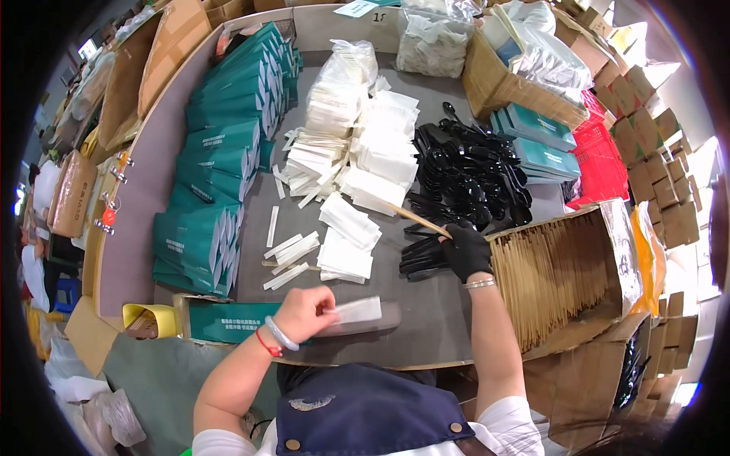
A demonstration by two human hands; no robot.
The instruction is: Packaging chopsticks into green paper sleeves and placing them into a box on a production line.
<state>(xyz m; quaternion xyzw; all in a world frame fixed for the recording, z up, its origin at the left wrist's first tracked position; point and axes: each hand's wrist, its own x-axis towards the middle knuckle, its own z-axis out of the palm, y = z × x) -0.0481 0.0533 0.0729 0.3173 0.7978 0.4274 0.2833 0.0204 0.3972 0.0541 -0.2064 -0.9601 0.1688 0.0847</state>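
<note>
My left hand [303, 313], bare with a bracelet and a red cord at the wrist, pinches a small white paper packet [359, 310] over the table's near edge. A smeared, dark see-through shape lies just under that packet; its kind does not show. My right hand [467, 252], in a black fingerless glove, is closed on the end of a thin wooden stick [417, 218], which points up and left. Black plastic spoons [471, 171] lie heaped beyond my right hand. Loose white packets [348, 232] and slim white strips [293, 251] lie ahead of my left hand.
Stacks of teal pouches [213, 175] line the left wall. A carton of thin brown sticks [551, 266] stands at my right. Teal boxes [540, 148], a red crate [597, 156] and a carton of plastic bags [525, 80] are at the far right. A yellow container [150, 321] sits near left.
</note>
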